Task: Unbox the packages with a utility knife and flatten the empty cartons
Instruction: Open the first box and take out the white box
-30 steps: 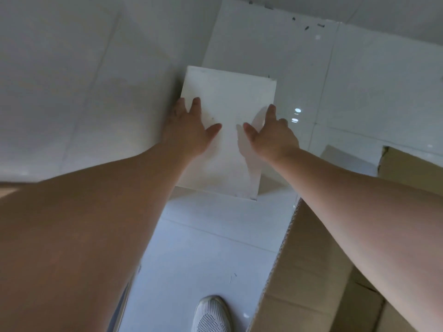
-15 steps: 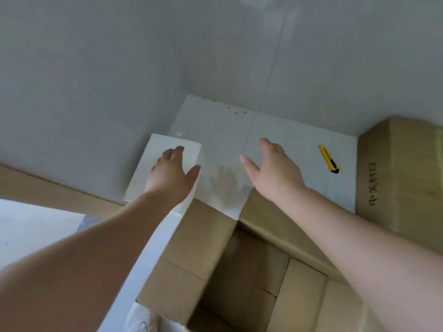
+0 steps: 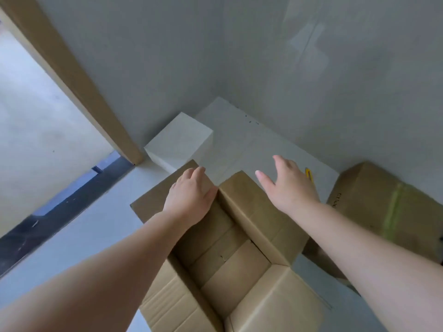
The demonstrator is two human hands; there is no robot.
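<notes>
Both hands spread and empty, the left hand (image 3: 189,197) nearer, above the open brown cardboard carton (image 3: 239,255) standing below them.

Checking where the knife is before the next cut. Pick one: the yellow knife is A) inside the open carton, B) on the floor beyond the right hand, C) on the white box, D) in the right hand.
B: the knife lies on the floor, partly hidden behind the empty right hand.
</notes>
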